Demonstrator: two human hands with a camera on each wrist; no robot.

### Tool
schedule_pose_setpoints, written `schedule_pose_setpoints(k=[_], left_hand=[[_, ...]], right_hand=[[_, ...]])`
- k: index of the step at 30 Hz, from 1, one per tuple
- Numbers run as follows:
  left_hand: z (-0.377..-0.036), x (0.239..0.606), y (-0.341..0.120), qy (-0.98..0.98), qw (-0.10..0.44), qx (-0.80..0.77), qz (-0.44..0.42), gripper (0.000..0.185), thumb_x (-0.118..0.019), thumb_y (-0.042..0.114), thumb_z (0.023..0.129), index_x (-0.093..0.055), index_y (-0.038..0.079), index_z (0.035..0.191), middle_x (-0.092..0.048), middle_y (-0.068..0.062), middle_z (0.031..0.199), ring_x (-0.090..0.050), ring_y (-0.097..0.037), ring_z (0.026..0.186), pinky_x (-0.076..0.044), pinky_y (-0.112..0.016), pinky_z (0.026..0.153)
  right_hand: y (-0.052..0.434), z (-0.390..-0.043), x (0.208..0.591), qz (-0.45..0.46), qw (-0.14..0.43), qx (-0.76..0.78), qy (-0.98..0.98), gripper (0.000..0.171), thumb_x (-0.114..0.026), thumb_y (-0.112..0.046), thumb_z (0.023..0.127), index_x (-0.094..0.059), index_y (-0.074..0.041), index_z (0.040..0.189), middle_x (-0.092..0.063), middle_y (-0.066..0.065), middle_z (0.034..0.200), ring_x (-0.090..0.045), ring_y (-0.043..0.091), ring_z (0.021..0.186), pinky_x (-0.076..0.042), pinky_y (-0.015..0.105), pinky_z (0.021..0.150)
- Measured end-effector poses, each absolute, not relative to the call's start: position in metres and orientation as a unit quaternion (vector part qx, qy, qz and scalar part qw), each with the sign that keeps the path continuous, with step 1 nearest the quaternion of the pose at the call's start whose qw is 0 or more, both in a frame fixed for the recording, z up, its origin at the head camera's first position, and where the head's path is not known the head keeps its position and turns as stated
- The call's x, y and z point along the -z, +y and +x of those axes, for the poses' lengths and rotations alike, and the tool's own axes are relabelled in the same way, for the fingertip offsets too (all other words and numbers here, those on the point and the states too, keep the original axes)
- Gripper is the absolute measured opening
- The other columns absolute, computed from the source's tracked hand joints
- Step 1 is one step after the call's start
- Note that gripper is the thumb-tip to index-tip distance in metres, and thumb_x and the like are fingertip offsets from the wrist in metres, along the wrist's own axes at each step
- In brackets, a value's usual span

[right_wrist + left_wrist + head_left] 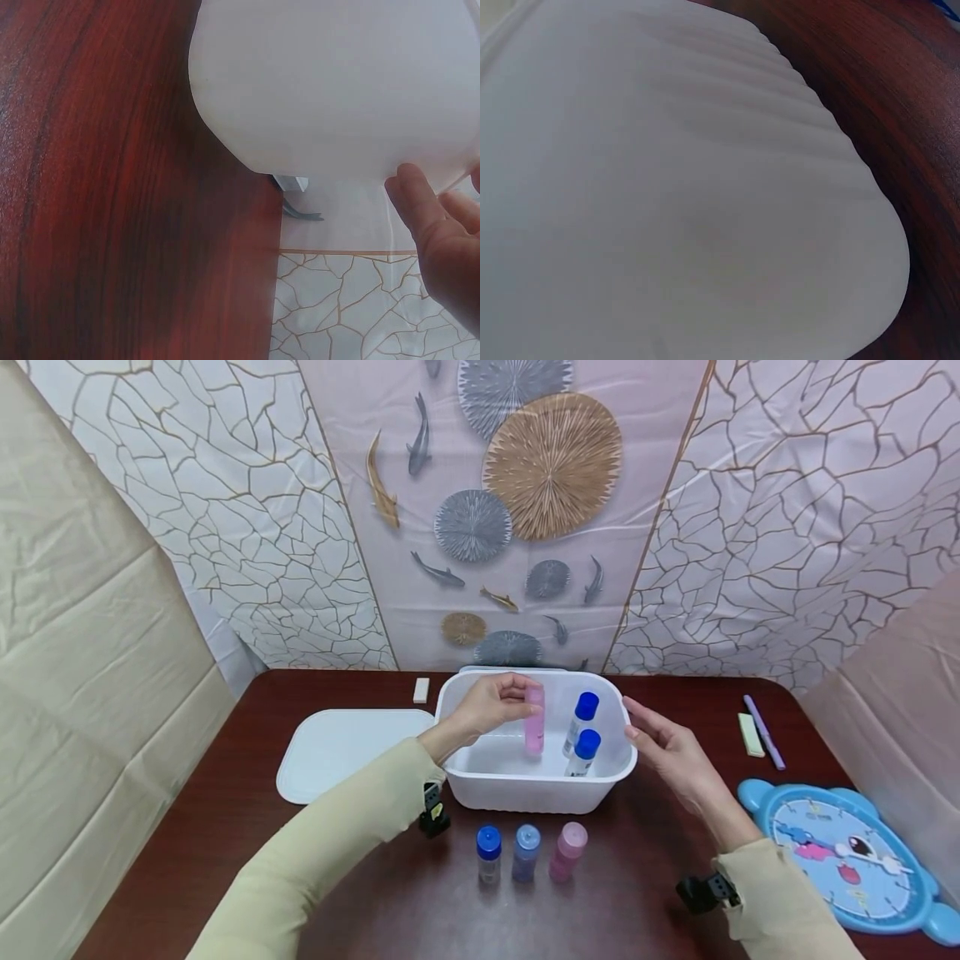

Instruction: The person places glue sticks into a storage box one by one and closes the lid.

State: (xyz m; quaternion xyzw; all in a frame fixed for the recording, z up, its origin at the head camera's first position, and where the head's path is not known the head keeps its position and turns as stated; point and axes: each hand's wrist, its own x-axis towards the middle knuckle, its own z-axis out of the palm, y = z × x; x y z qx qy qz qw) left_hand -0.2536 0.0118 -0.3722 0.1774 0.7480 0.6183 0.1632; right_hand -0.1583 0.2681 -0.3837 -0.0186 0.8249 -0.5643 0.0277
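A white plastic tub (pixel 525 785) stands mid-table; its outer wall (pixel 667 225) fills the left wrist view and shows again as the tub wall (pixel 337 82) in the right wrist view. My left hand (pixel 491 703) grips a pink bottle (pixel 534 722) upright inside the tub. Two blue-capped bottles (pixel 582 735) stand inside at the right. My right hand (pixel 663 745) rests open against the tub's right rim, its fingers (pixel 442 232) straight. In front of the tub stand a blue-capped bottle (pixel 488 853), a lilac-capped bottle (pixel 526 852) and a pink one (pixel 567 851).
The tub's white lid (pixel 341 752) lies flat at the left. A small white block (pixel 421 690) sits behind it. At the right lie a pale green eraser (pixel 750 734), a purple pen (pixel 764 732) and a blue toy clock (pixel 847 853). Patterned backdrop sheets surround the dark wooden table (pixel 225 810).
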Motion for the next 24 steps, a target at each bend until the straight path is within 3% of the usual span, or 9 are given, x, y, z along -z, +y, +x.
schedule_pose_setpoints(k=[3,8,11,16,24], left_hand=[[-0.257,0.376,0.017,0.757,0.159,-0.609,0.174,0.033,-0.070,0.000,0.082,-0.062,-0.002,0.114,-0.067,-0.018,0.109,-0.063,-0.017,0.098,-0.053,-0.025,0.084],[-0.260,0.379,0.023,0.768,0.153,-0.599,0.170,0.032,-0.070,0.000,0.082,-0.063,-0.002,0.113,-0.067,-0.018,0.108,-0.063,-0.018,0.098,-0.053,-0.023,0.082],[-0.261,0.380,0.025,0.775,0.149,-0.590,0.170,0.032,-0.070,-0.002,0.081,-0.063,-0.003,0.112,-0.067,-0.019,0.107,-0.063,-0.018,0.096,-0.053,-0.021,0.080],[-0.261,0.384,0.026,0.783,0.150,-0.580,0.169,0.031,-0.070,-0.003,0.080,-0.063,-0.004,0.110,-0.067,-0.019,0.105,-0.063,-0.016,0.092,-0.052,-0.018,0.076],[-0.261,0.386,0.027,0.786,0.151,-0.578,0.163,0.030,-0.070,-0.003,0.081,-0.063,-0.004,0.110,-0.066,-0.020,0.106,-0.063,-0.018,0.093,-0.053,-0.020,0.078]], right_hand=[[0.268,-0.158,0.383,-0.019,0.027,0.565,0.825,0.059,-0.052,-0.027,0.097,-0.027,-0.008,0.148,-0.036,0.022,0.146,-0.048,0.032,0.122,-0.049,0.030,0.089],[0.269,-0.157,0.384,-0.028,0.021,0.571,0.820,0.059,-0.052,-0.025,0.097,-0.028,-0.006,0.147,-0.036,0.025,0.145,-0.054,0.003,0.108,-0.051,0.025,0.086],[0.268,-0.158,0.384,-0.027,0.022,0.575,0.817,0.059,-0.053,-0.026,0.097,-0.029,-0.006,0.147,-0.036,0.025,0.146,-0.052,-0.005,0.104,-0.051,0.023,0.085],[0.268,-0.158,0.384,-0.020,0.024,0.572,0.820,0.059,-0.052,-0.026,0.097,-0.028,-0.007,0.147,-0.036,0.022,0.146,-0.053,0.003,0.109,-0.050,0.025,0.087],[0.267,-0.157,0.383,-0.014,0.029,0.568,0.823,0.059,-0.051,-0.026,0.098,-0.026,-0.009,0.148,-0.035,0.022,0.147,-0.043,0.038,0.127,-0.047,0.034,0.091]])
